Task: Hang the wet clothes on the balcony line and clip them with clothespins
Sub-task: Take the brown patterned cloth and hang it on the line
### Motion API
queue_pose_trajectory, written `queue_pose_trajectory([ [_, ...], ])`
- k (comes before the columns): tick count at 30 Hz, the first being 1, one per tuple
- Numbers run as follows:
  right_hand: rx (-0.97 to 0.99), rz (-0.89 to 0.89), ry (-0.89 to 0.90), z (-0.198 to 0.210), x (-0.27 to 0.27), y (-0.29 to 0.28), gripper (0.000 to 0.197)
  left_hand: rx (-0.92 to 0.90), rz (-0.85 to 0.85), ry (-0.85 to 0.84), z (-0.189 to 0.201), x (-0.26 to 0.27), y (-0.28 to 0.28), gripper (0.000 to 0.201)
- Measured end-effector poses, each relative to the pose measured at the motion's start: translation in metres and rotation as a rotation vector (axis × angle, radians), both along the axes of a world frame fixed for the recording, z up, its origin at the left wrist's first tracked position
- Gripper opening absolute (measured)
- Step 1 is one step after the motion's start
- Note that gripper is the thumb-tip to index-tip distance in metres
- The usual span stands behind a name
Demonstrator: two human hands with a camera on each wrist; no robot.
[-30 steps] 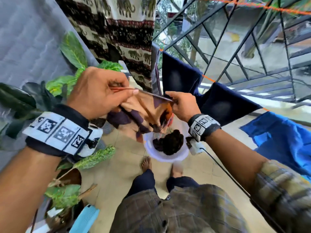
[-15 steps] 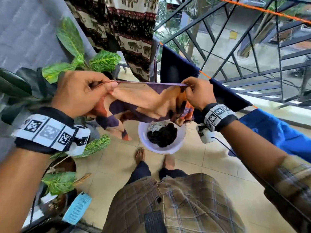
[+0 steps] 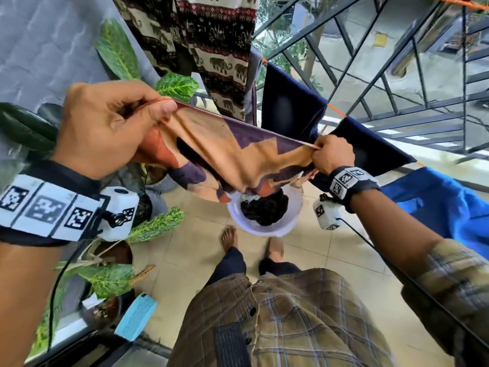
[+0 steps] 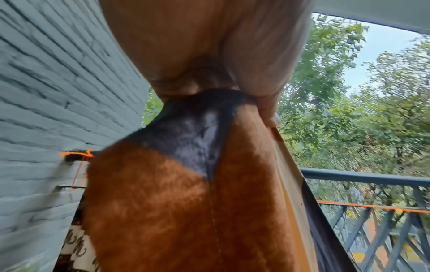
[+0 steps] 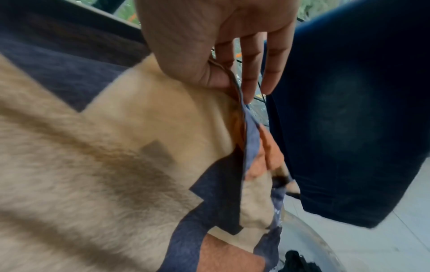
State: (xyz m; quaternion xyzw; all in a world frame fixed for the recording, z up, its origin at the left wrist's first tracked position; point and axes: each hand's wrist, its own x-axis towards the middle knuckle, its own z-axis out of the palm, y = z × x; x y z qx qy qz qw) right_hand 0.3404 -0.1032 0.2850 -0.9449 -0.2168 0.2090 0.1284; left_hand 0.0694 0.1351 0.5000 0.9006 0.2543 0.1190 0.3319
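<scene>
1. Beige floor tiles (image 3: 185, 260) cover a balcony bounded by a grey brick wall (image 3: 39, 49) and a dark metal railing (image 3: 397, 75).
2. An orange line (image 3: 336, 109) runs along the railing; 2 navy pieces (image 3: 288, 107) and a bright blue cloth (image 3: 444, 207) hang over it, next to elephant-print fabric (image 3: 211, 49).
3. The left hand (image 3: 105, 128) has its fingers curled, pinching 1 end of a tan, rust and purple cloth (image 3: 225, 149) at the top edge.
4. The right hand (image 3: 332, 154) pinches the other end between thumb and forefinger; the remaining fingers (image 5: 274, 73) hang loosely straight.
5. The cloth is stretched between both hands, in front of the line, sagging above a white basin (image 3: 264, 229) on the floor.
6. Dark laundry (image 3: 264, 207) lies in the basin, just ahead of the person's bare feet (image 3: 230, 237).
7. Potted plants (image 3: 111, 279) stand at the left.
</scene>
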Motion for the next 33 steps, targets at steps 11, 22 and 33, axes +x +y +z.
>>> queue_pose_trajectory([
  [11, 0.206, -0.148, 0.137, -0.005, 0.01, 0.0, 0.024, -0.042, 0.164, -0.14, -0.032, -0.031, 0.027, 0.027],
  [22, 0.419, 0.136, 0.377, 0.026, 0.041, -0.017, 0.013, -0.085, 0.269, -0.129, -0.092, -0.057, 0.078, 0.022],
  [33, 0.029, 0.545, 0.063, 0.072, 0.069, -0.046, 0.027, 0.105, 0.121, 0.083, -0.102, -0.08, 0.127, 0.018],
])
